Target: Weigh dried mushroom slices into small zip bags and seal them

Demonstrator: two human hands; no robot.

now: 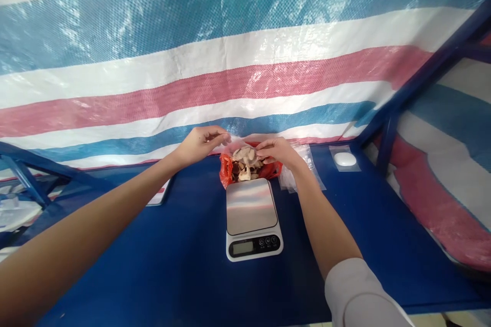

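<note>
Above an open red plastic bag (226, 169) full of dried, brown-edged pale slices (244, 173), a clear plastic bag (245, 153) with similar slices in it is held up. My left hand (201, 144) pinches its upper left edge between thumb and fingers. From the right, my right hand (278, 152) has its fingers closed on the clear bag's side, their tips partly hidden. Just in front of the red bag lies a white kitchen scale (253, 217) with a bare metal plate; its display shows no digits that I can read.
Several flat clear zip bags (307, 168) lie right of the red bag. Farther right is a white oval object (345, 159) on a small clear bag. A white flat object (159, 195) lies under my left forearm. Striped sheeting (230, 76) rises behind the blue table (184, 255).
</note>
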